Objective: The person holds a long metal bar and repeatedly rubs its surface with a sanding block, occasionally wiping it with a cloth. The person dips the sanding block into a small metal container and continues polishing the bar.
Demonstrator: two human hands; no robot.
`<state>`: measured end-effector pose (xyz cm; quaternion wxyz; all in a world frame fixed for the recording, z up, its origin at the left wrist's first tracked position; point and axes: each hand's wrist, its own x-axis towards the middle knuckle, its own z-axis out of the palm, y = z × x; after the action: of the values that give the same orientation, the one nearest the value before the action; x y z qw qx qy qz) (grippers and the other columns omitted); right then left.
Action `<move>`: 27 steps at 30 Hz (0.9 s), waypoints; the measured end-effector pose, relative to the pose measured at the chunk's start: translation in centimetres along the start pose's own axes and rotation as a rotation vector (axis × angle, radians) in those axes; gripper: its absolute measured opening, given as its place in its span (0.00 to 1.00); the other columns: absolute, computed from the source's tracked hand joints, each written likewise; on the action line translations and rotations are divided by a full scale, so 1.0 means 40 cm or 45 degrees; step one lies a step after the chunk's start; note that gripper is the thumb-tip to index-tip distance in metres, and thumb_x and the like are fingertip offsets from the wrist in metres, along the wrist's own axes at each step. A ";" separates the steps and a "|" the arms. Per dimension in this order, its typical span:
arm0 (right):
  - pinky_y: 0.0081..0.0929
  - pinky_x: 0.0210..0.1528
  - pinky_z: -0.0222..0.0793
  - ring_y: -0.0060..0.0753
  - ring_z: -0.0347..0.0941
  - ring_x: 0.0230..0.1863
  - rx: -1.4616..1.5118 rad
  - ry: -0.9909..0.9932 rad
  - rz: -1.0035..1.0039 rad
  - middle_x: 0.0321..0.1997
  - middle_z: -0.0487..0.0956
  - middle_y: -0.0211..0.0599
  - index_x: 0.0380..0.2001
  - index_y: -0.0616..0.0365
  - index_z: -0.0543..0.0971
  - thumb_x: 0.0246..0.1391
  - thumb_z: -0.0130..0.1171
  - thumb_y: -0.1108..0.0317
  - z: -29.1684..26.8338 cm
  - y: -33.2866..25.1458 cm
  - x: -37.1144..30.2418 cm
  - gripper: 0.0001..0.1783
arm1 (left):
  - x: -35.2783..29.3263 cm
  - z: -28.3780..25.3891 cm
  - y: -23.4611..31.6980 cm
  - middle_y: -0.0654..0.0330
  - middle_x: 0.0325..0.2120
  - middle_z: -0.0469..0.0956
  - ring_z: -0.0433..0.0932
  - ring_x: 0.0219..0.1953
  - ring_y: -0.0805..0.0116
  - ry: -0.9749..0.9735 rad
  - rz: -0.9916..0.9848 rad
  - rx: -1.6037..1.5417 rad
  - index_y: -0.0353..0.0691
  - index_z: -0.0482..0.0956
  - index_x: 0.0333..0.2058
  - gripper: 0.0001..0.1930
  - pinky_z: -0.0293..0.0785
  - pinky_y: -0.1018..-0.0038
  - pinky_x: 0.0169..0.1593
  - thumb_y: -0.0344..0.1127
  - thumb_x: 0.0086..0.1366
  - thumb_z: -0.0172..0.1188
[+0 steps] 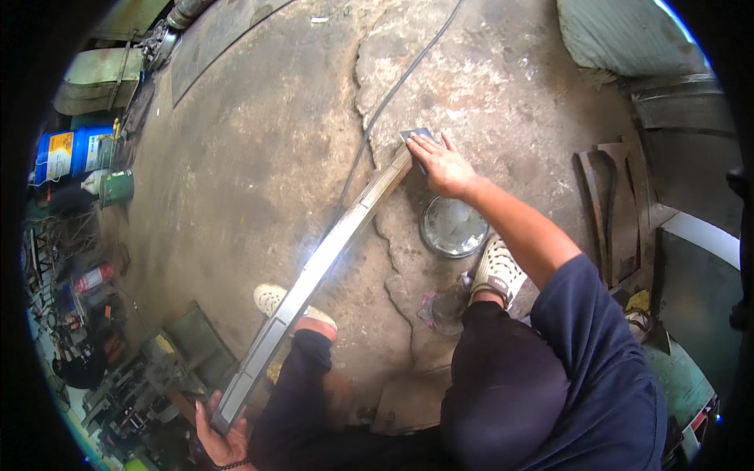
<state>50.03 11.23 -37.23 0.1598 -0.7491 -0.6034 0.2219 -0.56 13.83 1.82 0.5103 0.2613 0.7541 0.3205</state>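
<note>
Your long metal bar (pixel 310 275) is a straight, narrow, silver-grey length with crisp edges. Shallow rectangular outlines mark its upper face toward the near end, and a bright glare washes out the middle. The far section looks duller and browner along its side.

The bar runs diagonally in front of you, from lower left to upper centre, above the concrete floor (pixel 243 141). Your left hand (pixel 224 439) holds its near end, thumb and fingers on either side; you hide part of that grip, so its firmness cannot be told. Your right hand (pixel 446 167) lies flat at the far end, fingers extended and together, thumb spread apart, over a dark thin sheet (pixel 424 134) that overlaps the bar's tip.

Past that tip, the floor is open and bare, crossed by a black cable (pixel 393 90) and a jagged crack. A round metal pan (pixel 455 228) sits just below your right wrist, near your right clog (pixel 501 263). The bar's lower half passes over your left clog (pixel 269 298). Clutter bounds the left side, including a blue bucket (pixel 59 157) and a green canister (pixel 118 187); flat steel pieces (pixel 620 204) border the right.
</note>
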 end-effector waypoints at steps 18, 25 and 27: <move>0.30 0.35 0.82 0.34 0.81 0.37 0.812 -0.526 0.778 0.40 0.82 0.41 0.50 0.61 0.77 0.51 0.50 0.76 -0.381 -0.115 -0.211 0.22 | -0.026 0.031 0.051 0.52 0.52 0.74 0.83 0.43 0.59 -0.382 0.179 -0.051 0.31 0.68 0.57 0.26 0.86 0.71 0.34 0.48 0.72 0.53; 0.49 0.49 0.73 0.44 0.74 0.46 1.917 0.391 1.545 0.44 0.77 0.38 0.45 0.54 0.76 0.56 0.55 0.71 0.130 -0.291 -0.463 0.13 | -0.067 0.006 0.030 0.50 0.47 0.78 0.83 0.44 0.60 -0.507 0.143 -0.059 0.31 0.71 0.56 0.25 0.86 0.71 0.37 0.48 0.73 0.52; 0.51 0.51 0.72 0.47 0.72 0.51 2.168 0.612 1.591 0.49 0.74 0.42 0.49 0.55 0.73 0.57 0.55 0.72 0.213 -0.277 -0.485 0.16 | -0.061 -0.001 0.023 0.49 0.47 0.78 0.83 0.43 0.59 -0.553 0.112 -0.071 0.31 0.71 0.55 0.24 0.87 0.71 0.38 0.48 0.73 0.52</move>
<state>32.97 -5.48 -36.17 0.6002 -0.5912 0.2842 0.4577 0.29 12.68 4.00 0.6531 0.3426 0.6053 0.2994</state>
